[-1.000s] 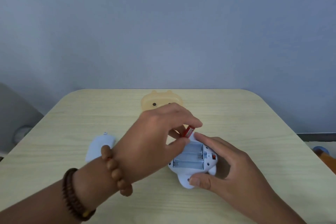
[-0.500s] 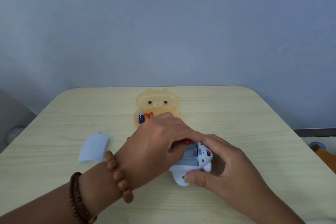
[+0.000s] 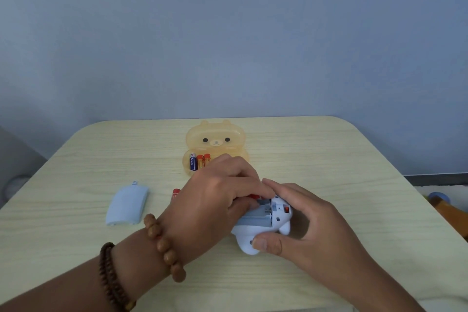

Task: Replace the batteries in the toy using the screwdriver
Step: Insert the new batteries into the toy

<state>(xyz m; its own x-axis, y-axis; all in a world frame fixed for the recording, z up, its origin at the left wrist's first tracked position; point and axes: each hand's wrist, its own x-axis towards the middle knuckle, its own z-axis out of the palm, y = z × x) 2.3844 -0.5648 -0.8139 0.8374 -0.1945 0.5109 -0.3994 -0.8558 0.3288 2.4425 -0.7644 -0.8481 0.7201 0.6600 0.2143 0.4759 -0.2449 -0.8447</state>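
Observation:
A pale blue toy [image 3: 263, 225] lies on the table with its battery bay open upward. My right hand [image 3: 309, 223] grips it from the right, thumb on its lower end. My left hand [image 3: 217, 200] covers the bay's far slot and pinches a red battery [image 3: 253, 197] down into it; only a sliver of the battery shows. The toy's blue cover [image 3: 126, 204] lies loose to the left. Another red battery [image 3: 175, 192] peeks out beside my left hand. No screwdriver shows.
An orange bear-shaped box [image 3: 215, 142] stands open at the back of the wooden table [image 3: 354, 159], with three batteries [image 3: 198, 161] in its lower half. A blue wall rises behind the table. Orange and blue things [image 3: 440, 201] sit beyond the right edge.
My left hand has lowered the red battery from above the toy down into the bay. The view has tilted, so the bear box and its batteries now show.

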